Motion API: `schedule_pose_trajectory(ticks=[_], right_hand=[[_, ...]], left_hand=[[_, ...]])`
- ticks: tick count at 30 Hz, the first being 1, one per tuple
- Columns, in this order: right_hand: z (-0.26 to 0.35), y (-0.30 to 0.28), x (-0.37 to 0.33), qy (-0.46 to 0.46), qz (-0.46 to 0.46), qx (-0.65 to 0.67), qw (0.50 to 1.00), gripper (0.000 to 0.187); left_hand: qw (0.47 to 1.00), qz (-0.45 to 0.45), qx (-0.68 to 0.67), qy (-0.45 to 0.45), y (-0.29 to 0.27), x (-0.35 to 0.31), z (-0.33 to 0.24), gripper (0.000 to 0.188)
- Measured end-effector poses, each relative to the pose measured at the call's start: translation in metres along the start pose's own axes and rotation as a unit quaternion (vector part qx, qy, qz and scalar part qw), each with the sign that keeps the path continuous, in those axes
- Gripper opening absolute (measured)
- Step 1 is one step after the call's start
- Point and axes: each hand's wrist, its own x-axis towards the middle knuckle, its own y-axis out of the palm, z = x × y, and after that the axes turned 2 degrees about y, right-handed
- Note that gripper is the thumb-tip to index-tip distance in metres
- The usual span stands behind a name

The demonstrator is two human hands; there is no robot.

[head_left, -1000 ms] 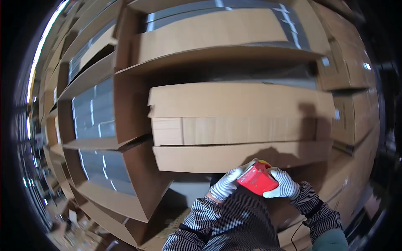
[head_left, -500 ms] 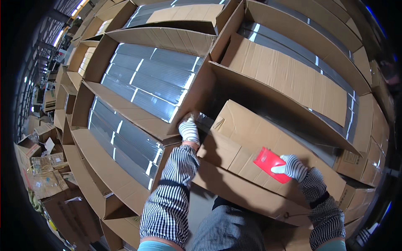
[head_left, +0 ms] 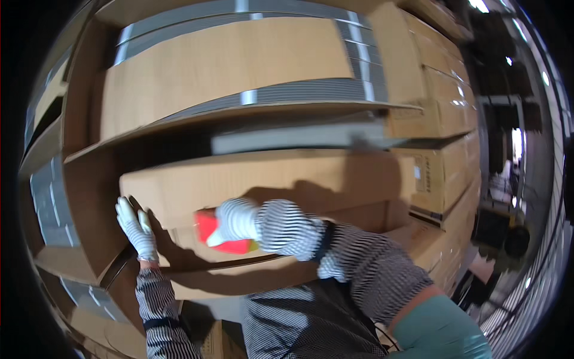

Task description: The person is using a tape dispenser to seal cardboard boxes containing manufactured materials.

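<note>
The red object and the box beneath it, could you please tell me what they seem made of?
Red object: probably smooth plastic, from its even, bright colour; blur leaves this open. Box: likely matte cardboard, from its dull tan flaps.

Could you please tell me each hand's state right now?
Left hand: open, fingers extended, at the cardboard box's left end; contact unclear.
Right hand: closed on a red handheld object.

I'm looking remotely into a warehouse or packing area. Cartons (head_left: 442, 105) stand stacked upper right; white-banded grey bundles (head_left: 308, 92) lie boxed along the top.
</note>
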Motion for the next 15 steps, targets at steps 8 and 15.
schedule_pose_trajectory(ticks=[8,15], right_hand=[[-0.272,0.002,-0.163,-0.099,-0.002,0.037,0.994,0.076],[-0.663,0.042,-0.357,0.236,-0.043,-0.078,0.968,0.079]], left_hand=[[0.981,0.146,-0.042,0.122,0.026,-0.07,-0.385,0.077],[0.874,0.321,-0.242,0.273,0.1,-0.09,-0.779,0.078]])
